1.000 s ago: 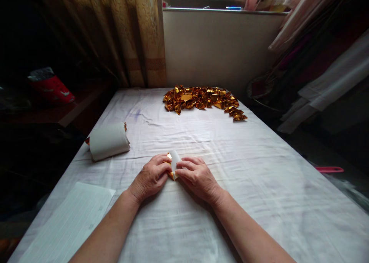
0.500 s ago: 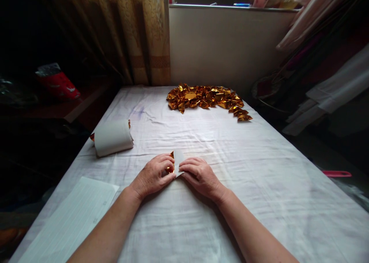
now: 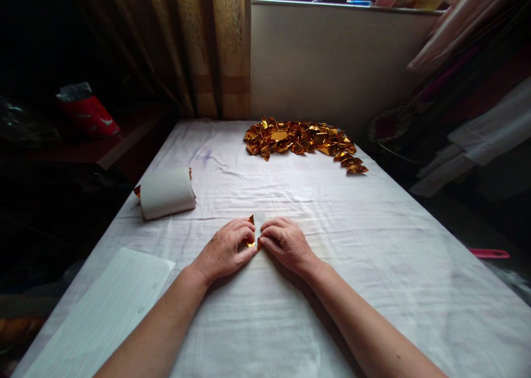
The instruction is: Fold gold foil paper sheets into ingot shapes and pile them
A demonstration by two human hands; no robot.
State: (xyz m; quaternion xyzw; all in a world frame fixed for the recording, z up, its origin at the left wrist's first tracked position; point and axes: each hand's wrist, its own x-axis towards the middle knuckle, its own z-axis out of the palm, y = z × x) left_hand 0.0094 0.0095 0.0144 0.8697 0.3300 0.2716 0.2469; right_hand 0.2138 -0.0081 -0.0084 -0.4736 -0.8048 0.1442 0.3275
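A small sheet of gold foil paper with a white back stands partly folded between my two hands at the middle of the table. My left hand is closed on its left part, with a gold corner poking up above the fingers. The fingers of my right hand pinch its right edge, where a bit of gold shows near the thumb. Much of the sheet is hidden behind the fingers. Farther back lies a heap of folded gold foil pieces, with several lined up at its right end.
A curled stack of white-backed foil sheets lies at the left. Nearer me is a lined sheet of paper. The table bears a white cloth. A curtain hangs behind, clothes at the right, and a red container stands at left.
My right fingers have folded the sheet's right side inward, so less of its white back shows and gold appears there. The view has shifted slightly.
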